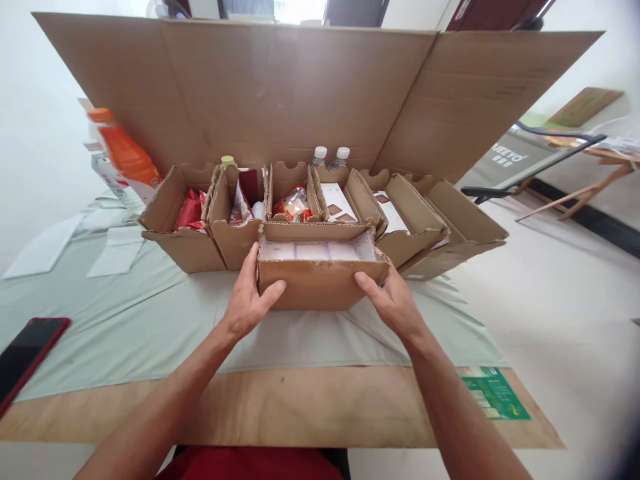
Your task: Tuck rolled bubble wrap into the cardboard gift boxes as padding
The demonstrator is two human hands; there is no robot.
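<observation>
A small open cardboard box (320, 283) stands on the pale green cloth (125, 320) in front of me, with white packets lying inside. My left hand (249, 300) grips its left end, thumb across the front face. My right hand (393, 303) holds the right end the same way. Just behind it runs a row of several similar cardboard boxes (190, 247), holding red snack packets (190, 210), wrapped food (295, 203) and flat white packs (337, 202).
A tall cardboard sheet (280, 87) stands behind the row. An orange drink bottle (125, 153) is at far left; two white-capped bottles (330, 157) peek behind the boxes. A dark phone (25, 353) lies at the left edge. A green card (493, 393) sits at the table's right corner.
</observation>
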